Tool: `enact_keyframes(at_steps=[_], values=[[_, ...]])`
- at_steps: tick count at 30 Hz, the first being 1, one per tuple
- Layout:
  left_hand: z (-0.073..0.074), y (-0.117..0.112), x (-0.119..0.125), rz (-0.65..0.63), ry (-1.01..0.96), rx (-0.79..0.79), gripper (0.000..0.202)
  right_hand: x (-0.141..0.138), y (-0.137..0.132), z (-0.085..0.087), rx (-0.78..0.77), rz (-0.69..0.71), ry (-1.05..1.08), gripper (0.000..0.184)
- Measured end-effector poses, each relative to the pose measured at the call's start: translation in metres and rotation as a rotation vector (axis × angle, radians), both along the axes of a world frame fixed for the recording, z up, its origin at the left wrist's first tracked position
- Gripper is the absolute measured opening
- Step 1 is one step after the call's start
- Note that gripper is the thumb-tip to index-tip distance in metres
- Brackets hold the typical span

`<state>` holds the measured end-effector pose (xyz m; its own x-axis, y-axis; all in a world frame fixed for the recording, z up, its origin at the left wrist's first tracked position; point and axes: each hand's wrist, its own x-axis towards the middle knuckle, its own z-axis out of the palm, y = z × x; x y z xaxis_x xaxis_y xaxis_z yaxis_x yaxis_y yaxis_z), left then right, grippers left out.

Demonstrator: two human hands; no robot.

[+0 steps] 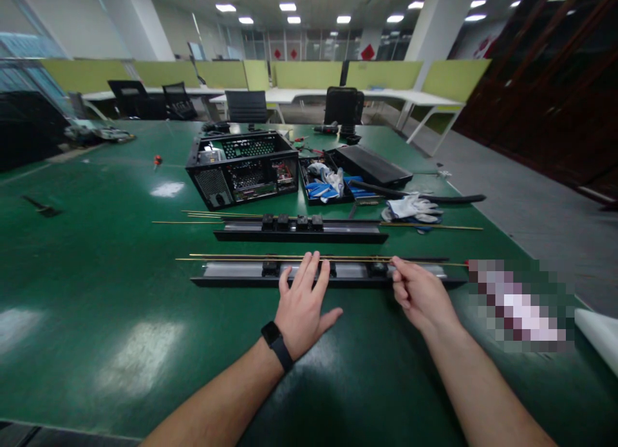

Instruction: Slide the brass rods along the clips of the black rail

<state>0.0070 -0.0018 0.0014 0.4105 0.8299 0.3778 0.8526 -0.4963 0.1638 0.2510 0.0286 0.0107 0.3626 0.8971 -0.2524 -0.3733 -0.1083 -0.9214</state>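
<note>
A long black rail (236, 283) with a pale inner strip lies crosswise in front of me. Small black blocks (270, 267) sit along it, and thin brass-coloured rods (226, 259) run lengthwise over it. My left hand (303, 308), with a dark watch on its wrist, rests over the rail's middle, fingers spread and fingertips at the rods. Thumb and fingers of my right hand (421, 294) pinch a brass rod near the right part of the rail. Behind it lies a second black rail (299, 237) with several black blocks (292, 222) and more thin rods (434, 227).
An open black computer case (212, 184) stands farther back. Right of it are a tray (333, 199) with blue-and-white gloves (324, 180), a flat black box (369, 165), a black tube (449, 197) and another glove pair (412, 207). A blurred-out object (521, 305) lies far right.
</note>
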Motion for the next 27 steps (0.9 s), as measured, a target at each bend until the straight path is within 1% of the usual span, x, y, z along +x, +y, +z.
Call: enact_keyframes(at_steps=[5,10,16,22,27], values=[[-0.0015,0.0002,-0.0006,-0.001,0.000,-0.006,0.083,-0.0008,-0.0012,0.0024,-0.003,-0.031,0.009,0.033],[-0.0013,0.0008,0.0005,-0.005,-0.009,-0.008,0.084,-0.0006,-0.0013,0.0022,-0.008,0.011,-0.025,0.038],[-0.0011,0.0003,0.0016,-0.004,-0.010,-0.013,0.086,-0.0006,-0.0015,-0.0015,-0.003,0.043,-0.107,0.039],[-0.0006,-0.0001,0.0009,-0.006,-0.003,-0.005,0.085,-0.0017,-0.0010,0.0013,-0.001,0.020,-0.044,0.037],[-0.0004,0.0001,0.0002,0.003,0.000,-0.011,0.084,0.0031,-0.0003,0.0028,-0.011,-0.039,0.017,0.033]])
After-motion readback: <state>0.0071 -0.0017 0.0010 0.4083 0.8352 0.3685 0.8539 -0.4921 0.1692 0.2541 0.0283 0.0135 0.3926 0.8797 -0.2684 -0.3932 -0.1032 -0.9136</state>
